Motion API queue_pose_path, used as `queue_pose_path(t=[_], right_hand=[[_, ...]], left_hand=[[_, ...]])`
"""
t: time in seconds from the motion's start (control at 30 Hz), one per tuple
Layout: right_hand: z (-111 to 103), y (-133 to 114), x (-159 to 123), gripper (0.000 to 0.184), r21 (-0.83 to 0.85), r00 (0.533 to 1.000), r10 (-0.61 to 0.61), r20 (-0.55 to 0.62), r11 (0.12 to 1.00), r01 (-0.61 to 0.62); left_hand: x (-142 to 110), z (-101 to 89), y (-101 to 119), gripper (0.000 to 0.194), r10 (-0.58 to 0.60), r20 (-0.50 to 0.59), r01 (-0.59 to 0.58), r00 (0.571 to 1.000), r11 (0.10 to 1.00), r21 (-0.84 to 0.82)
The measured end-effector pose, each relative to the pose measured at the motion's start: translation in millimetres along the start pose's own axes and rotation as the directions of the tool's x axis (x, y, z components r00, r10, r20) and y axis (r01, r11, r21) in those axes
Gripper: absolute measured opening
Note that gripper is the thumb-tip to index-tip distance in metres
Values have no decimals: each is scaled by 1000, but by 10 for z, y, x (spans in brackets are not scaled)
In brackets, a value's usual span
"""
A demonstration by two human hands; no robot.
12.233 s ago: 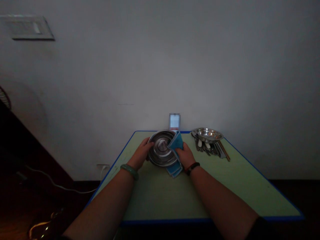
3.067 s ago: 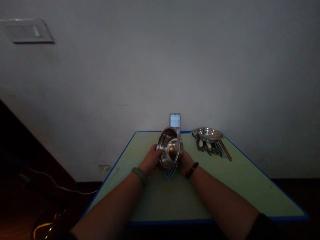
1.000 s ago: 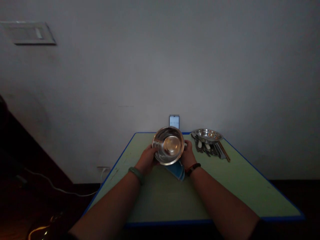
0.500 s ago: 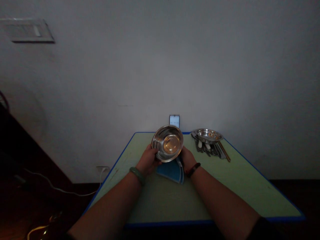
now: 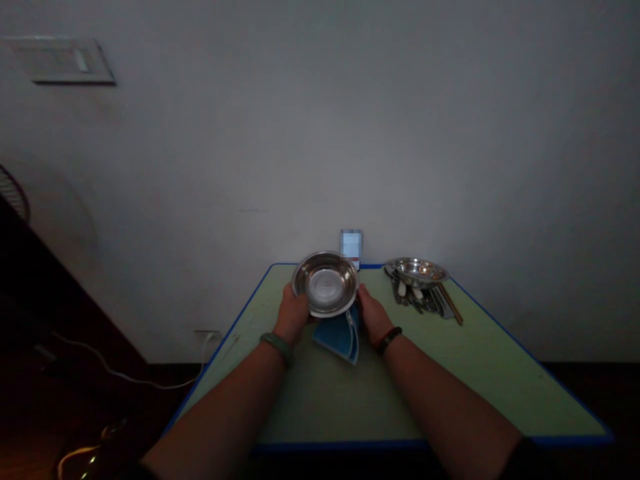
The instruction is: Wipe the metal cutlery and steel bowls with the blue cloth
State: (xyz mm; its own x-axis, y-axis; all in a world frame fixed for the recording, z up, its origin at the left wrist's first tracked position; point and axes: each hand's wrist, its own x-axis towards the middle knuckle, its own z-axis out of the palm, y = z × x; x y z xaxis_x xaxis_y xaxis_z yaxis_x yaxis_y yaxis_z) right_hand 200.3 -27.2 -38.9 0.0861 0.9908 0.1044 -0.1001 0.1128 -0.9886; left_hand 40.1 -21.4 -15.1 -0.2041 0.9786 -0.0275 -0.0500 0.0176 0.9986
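Note:
A shiny steel bowl [image 5: 326, 285] is held up over the table, tilted so that its inside faces me. My left hand [image 5: 293, 316] grips it by the left side, thumb over the rim and fingers behind. On the opposite side my right hand [image 5: 373, 316] is closed around a folded blue cloth [image 5: 336, 335], pressing it to the bowl's outside. The cloth's lower part hangs below the bowl; the right fingertips are hidden behind bowl and cloth.
A green table [image 5: 480, 393] with a blue edge stands against the wall. At its back right, a steel dish [image 5: 421, 269] rests by several pieces of cutlery [image 5: 413, 297] and chopsticks [image 5: 450, 303]. A phone [image 5: 352, 245] leans on the wall. A white cable [image 5: 130, 381] runs at the left.
The bowl has shifted slightly left and turned, its inside now facing more upward. My right hand has moved a little along its side, and the cloth hangs slightly further left.

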Motion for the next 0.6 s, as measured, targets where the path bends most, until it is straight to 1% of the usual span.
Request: queue_pose_path(t=[0.07, 0.1, 0.17, 0.3, 0.37, 0.47, 0.53, 0.6], right_hand=[[-32, -7, -3, 40, -179, 1000, -19, -19, 984, 15], [-43, -4, -1, 37, -243, 999, -18, -29, 970, 10], [-58, 13, 14, 37, -308, 998, -25, -61, 951, 6], [-72, 41, 54, 35, -297, 993, -23, -112, 955, -12], [-77, 33, 62, 34, -310, 990, -39, -139, 951, -6], [-94, -2, 56, 32, -352, 982, -76, -171, 936, 11], [-113, -29, 47, 30, -375, 979, -99, -179, 927, 25], [-133, -52, 39, 27, -380, 973, -119, -197, 924, 36]], left_hand=[[23, -1, -13, 48, -8, 11, 8, 1000, 1000, -11], [28, 2, -15, 49, -10, 29, 11, 1000, 1000, -23], [28, 14, -9, 50, -13, 57, 16, 998, 999, -50], [0, 33, 16, 49, 5, 96, 5, 995, 994, -105], [-10, 26, 30, 39, 11, 110, 1, 994, 994, -111], [-10, -5, 49, 20, 10, 90, -2, 996, 996, -92], [-3, -32, 59, 17, 20, 66, -15, 998, 997, -80], [4, -53, 64, 20, 38, 51, -35, 998, 997, -73]])
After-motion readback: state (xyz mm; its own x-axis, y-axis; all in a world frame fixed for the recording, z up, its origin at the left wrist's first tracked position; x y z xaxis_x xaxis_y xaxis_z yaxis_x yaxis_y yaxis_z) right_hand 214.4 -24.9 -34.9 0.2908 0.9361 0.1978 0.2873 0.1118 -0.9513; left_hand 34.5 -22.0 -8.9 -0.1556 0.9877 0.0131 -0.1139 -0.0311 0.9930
